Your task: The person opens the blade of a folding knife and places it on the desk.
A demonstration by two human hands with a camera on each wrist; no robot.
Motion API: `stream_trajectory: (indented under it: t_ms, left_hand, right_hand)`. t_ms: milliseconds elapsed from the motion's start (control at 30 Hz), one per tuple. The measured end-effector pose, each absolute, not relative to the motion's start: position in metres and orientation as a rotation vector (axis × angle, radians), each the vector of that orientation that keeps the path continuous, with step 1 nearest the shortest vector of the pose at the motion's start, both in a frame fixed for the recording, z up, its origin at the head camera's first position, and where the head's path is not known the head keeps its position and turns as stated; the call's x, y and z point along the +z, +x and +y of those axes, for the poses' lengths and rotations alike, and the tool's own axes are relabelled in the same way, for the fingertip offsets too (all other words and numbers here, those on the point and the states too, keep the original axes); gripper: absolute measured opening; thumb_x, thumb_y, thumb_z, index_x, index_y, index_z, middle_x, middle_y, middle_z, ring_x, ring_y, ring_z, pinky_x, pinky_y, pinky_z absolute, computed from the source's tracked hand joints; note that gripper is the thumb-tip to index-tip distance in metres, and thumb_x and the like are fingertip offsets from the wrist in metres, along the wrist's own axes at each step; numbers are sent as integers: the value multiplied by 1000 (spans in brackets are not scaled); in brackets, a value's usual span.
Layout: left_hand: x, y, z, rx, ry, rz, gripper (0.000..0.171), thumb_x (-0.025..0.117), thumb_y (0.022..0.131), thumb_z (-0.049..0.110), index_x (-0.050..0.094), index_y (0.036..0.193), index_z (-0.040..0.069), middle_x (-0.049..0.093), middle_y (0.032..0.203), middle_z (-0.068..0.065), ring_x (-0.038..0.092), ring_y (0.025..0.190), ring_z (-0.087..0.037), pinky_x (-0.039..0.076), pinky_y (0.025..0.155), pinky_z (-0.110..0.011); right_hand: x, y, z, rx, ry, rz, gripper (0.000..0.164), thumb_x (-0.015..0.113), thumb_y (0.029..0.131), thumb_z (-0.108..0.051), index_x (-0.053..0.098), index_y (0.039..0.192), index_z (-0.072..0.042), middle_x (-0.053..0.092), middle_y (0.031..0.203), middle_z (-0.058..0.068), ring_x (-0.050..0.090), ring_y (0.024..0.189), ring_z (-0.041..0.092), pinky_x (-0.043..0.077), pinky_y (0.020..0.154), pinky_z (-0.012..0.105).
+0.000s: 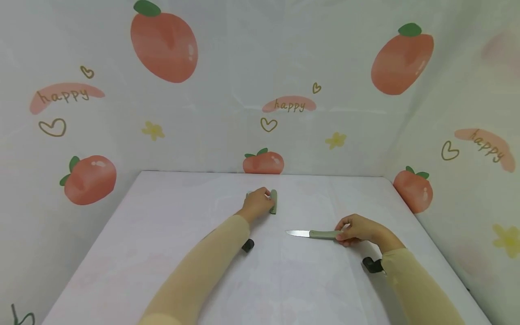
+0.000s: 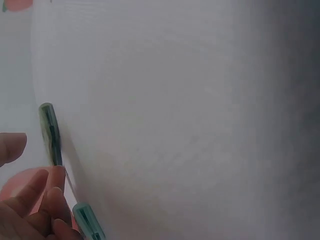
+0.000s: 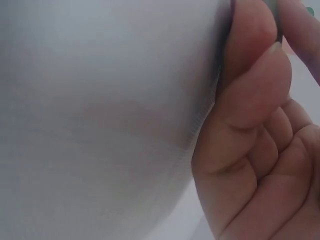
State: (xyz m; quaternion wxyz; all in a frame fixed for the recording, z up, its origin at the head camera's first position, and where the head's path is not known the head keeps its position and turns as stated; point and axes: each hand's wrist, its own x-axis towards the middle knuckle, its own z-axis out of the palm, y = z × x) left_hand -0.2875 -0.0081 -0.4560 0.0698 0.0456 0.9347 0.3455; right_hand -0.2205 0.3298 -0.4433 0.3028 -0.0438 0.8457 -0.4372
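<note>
My right hand (image 1: 359, 230) grips the butt of a small knife (image 1: 323, 234) with a pale green handle, its bare blade pointing left across the table. In the right wrist view the bent fingers (image 3: 255, 95) hide most of that handle. Further back, my left hand (image 1: 257, 203) has its fingertips right at a narrow green handle-like piece (image 1: 273, 201). The left wrist view shows this green piece (image 2: 51, 132) with a dark slot, the fingers spread near its lower end. A teal slotted piece (image 2: 89, 221) lies beside that hand, mostly hidden by it in the head view.
A white-covered table (image 1: 325, 284) fills the lower head view. Its far edge meets a white backdrop (image 1: 227, 81) printed with red fruit, hearts and "happy". Black wrist mounts (image 1: 371, 265) project from the sleeves.
</note>
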Motion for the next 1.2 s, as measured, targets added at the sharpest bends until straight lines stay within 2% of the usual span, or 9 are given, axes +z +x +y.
stream_trajectory:
  t_ms: [33, 167, 267, 533, 700, 867, 1033, 1200]
  left_hand:
    - [-456, -288, -7, 1013, 144, 2822, 28, 65, 93, 24, 63, 116, 8, 68, 97, -2, 61, 95, -21, 28, 115, -44]
    - [-457, -289, -4, 901, 199, 2877, 34, 69, 92, 31, 63, 114, 6, 69, 100, -5, 62, 96, -25, 42, 100, -43]
    - [-458, -291, -1, 829, 226, 2919, 38, 74, 88, 34, 64, 111, 6, 69, 95, -7, 63, 92, -28, 45, 93, -44]
    - [-458, -292, 1, 761, 181, 2914, 36, 80, 85, 31, 64, 108, 8, 68, 93, -5, 62, 87, -25, 41, 97, -44]
    - [-455, -290, -1, 835, 162, 2856, 30, 81, 85, 25, 64, 101, 6, 67, 90, -4, 59, 81, -22, 42, 97, -43]
    - [-452, -289, -3, 821, 188, 2846, 26, 80, 85, 25, 66, 95, 6, 66, 86, -2, 58, 80, -20, 42, 99, -43]
    - [-450, -284, -6, 804, 242, 2834, 22, 80, 85, 24, 67, 92, 7, 65, 84, -1, 58, 78, -19, 49, 81, -36]
    - [-451, -279, -11, 793, 284, 2823, 19, 78, 85, 25, 66, 85, 9, 63, 79, 0, 57, 74, -17, 47, 70, -32]
  right_hand:
    - [-443, -220, 329, -1151, -103, 2245, 27, 77, 88, -11, 64, 107, 3, 70, 73, 7, 64, 62, 13, 48, 55, 24]
    - [-441, -220, 326, -1121, -36, 2252, 25, 78, 87, -10, 64, 105, 1, 69, 73, 7, 64, 61, 13, 47, 55, 25]
    - [-441, -220, 326, -1094, 5, 2258, 25, 79, 87, -10, 63, 104, 0, 69, 73, 6, 64, 60, 13, 47, 54, 25]
    - [-437, -220, 325, -1050, 19, 2287, 26, 79, 86, -9, 62, 104, -1, 69, 71, 7, 64, 59, 14, 50, 55, 26]
    - [-425, -217, 322, -999, -18, 2364, 22, 77, 87, -10, 63, 101, -1, 67, 71, 6, 60, 59, 14, 51, 56, 28]
    - [-409, -214, 315, -1015, -68, 2408, 20, 74, 90, -11, 62, 101, 0, 67, 75, 7, 61, 64, 16, 52, 59, 29]
    - [-396, -212, 303, -1049, -116, 2444, 23, 72, 93, -16, 61, 103, 1, 68, 83, 10, 63, 71, 19, 53, 64, 32]
    - [-388, -212, 287, -1103, -159, 2468, 26, 69, 96, -22, 60, 104, 2, 67, 90, 14, 63, 75, 21, 54, 68, 34]
